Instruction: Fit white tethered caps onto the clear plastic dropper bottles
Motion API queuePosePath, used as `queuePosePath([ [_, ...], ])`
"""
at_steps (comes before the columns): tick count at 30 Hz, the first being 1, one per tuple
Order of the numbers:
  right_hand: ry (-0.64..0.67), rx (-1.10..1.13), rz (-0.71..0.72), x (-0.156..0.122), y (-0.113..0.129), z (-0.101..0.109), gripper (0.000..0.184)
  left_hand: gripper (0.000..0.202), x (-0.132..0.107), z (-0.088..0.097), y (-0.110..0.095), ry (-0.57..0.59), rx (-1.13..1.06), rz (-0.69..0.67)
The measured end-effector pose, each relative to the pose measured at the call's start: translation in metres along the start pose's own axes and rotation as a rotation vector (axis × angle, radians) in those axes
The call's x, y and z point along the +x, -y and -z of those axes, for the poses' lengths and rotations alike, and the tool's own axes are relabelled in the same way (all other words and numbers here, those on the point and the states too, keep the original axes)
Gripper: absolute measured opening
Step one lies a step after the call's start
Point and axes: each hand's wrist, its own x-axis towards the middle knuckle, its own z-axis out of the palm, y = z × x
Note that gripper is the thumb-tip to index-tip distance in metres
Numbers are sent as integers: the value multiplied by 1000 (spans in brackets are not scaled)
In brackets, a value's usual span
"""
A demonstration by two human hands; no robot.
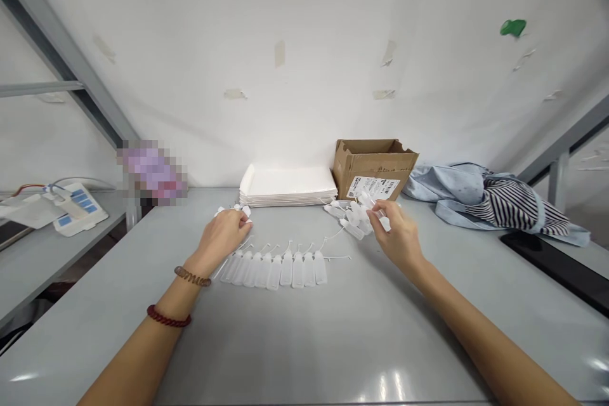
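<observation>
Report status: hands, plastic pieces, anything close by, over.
Left hand at small white pieces, grip unclear. Right hand at loose pile. Row of translucent pieces laid side by side. Cardboard box close behind pile.

A row of tags (275, 271) lies mid-counter (309, 349), between the left hand (222, 231) and the right hand (398, 235). Beyond it, at the far side, sits a stack (288, 185), with a box (375, 168) just to its right. Loose tags (353, 228) lie piled before the box (the right hand is among them). Right of the box lies bundled cloth (457, 187); a slab (552, 266) lies nearer, at right.
</observation>
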Motion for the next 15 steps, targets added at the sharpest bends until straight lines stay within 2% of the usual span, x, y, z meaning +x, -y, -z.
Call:
queuePosePath([
  [8,75,-114,57,1,-13,-17,23,27,-5,-1,-12,45,-26,-55],
  [15,127,-105,99,-1,-7,-18,24,26,-6,-2,-13,46,-29,-67],
])
